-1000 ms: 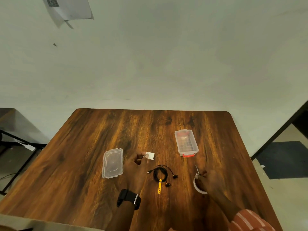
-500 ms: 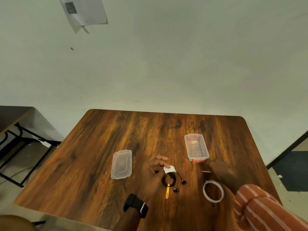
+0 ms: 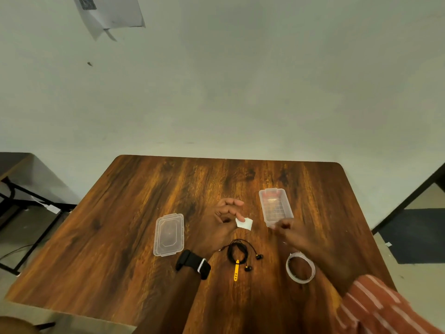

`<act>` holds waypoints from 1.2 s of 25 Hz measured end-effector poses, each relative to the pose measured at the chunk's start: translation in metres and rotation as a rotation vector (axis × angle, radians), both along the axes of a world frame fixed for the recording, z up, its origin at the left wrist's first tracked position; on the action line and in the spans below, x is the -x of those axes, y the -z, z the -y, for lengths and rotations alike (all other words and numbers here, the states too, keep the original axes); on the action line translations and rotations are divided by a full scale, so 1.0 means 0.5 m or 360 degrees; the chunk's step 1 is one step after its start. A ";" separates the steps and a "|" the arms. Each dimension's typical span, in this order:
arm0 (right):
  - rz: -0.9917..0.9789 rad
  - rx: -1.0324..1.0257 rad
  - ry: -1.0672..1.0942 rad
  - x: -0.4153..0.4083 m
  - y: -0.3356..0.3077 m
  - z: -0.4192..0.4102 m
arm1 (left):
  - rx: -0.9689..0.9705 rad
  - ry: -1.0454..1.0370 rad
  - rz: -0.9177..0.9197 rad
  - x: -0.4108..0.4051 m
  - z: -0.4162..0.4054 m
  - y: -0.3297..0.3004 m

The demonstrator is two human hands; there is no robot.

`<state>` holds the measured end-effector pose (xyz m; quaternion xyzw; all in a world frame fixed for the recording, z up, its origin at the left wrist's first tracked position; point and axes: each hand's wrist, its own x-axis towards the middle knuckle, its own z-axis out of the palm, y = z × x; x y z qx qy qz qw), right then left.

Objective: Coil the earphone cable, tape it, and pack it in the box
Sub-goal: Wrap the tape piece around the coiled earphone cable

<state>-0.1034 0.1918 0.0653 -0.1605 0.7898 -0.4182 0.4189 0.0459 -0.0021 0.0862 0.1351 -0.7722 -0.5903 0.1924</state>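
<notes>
Wood table [image 3: 120,225], L hand [image 3: 225,221] pinching tape piece [image 3: 244,223], R hand [image 3: 296,233] grip unclear, coiled earphones [image 3: 238,253] btwn.

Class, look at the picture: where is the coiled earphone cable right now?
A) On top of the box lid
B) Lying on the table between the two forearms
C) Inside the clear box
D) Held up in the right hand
B: the coiled earphone cable lies on the table, apart from the box and the lid.

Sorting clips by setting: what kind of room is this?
Probably a plain office or workroom: a bare wall with a taped-up paper sheet, a wood-grain table, and a second black-framed desk alongside.
</notes>
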 end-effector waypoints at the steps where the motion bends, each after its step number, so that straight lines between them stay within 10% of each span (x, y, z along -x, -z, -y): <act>1: 0.0515 0.0395 0.0092 -0.013 -0.005 0.013 | -0.0013 0.0048 -0.0003 0.008 -0.002 -0.009; 4: 0.1157 0.0821 0.0104 -0.053 -0.034 0.038 | -0.0031 0.0221 -0.0021 0.027 -0.010 -0.031; 15: 0.0982 0.0647 0.0642 -0.082 0.011 0.018 | 0.0127 0.0481 0.0234 0.059 0.007 0.008; 23: 0.0793 0.0352 0.1312 -0.159 0.133 -0.092 | 0.1491 0.0732 0.1262 0.080 0.057 0.226; 30: 0.0588 0.0194 0.1369 -0.176 0.150 -0.094 | 0.1771 0.0695 0.1346 0.081 0.041 0.295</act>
